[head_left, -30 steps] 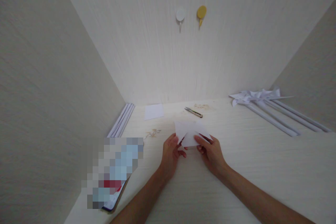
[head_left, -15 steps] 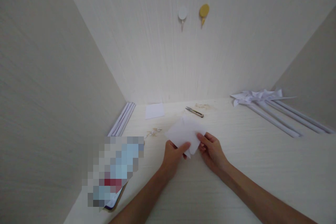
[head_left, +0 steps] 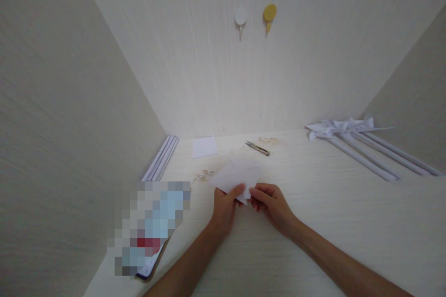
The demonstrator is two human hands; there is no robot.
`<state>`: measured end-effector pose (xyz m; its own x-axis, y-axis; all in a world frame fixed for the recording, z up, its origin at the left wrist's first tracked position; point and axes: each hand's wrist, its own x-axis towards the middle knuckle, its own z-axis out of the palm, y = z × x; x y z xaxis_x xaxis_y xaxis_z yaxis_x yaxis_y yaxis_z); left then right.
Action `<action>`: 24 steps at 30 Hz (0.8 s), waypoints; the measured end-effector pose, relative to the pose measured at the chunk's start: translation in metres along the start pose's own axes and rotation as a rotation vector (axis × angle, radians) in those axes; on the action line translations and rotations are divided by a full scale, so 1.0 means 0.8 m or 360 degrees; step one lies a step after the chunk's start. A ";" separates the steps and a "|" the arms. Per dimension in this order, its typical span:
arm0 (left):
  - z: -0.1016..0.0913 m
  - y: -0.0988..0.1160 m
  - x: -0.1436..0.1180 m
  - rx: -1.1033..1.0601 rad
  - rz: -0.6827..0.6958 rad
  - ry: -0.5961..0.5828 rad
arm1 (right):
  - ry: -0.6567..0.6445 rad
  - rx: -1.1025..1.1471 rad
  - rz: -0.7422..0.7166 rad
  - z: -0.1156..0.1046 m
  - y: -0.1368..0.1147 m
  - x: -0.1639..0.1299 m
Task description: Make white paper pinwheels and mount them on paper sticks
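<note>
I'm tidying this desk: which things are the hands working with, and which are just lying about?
In hand:
- white paper sheet, pinched by the left hand and right hand

Lying about:
- snips
- small white sheet
- rolled paper sticks by the left wall
- paper pinwheels at right
- two wall hooks

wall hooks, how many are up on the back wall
2. A white hook and a yellow hook sit side by side high on the back wall, the yellow one to the right. Nothing hangs on either.
</note>
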<state>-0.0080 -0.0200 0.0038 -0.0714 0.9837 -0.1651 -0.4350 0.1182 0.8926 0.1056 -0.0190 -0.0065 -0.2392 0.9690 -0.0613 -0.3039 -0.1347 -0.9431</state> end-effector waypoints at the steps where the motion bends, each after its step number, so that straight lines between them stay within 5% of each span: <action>1: 0.000 0.000 0.000 -0.0001 0.0001 -0.0002 | 0.0000 -0.0017 -0.0001 -0.001 0.001 0.000; 24: 0.000 0.001 0.000 -0.0008 -0.0075 0.0009 | 0.0039 -0.0156 0.0043 0.003 -0.005 -0.001</action>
<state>-0.0081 -0.0197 0.0045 -0.0558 0.9762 -0.2096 -0.4425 0.1640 0.8816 0.1051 -0.0200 -0.0017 -0.2230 0.9702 -0.0943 -0.2058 -0.1414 -0.9683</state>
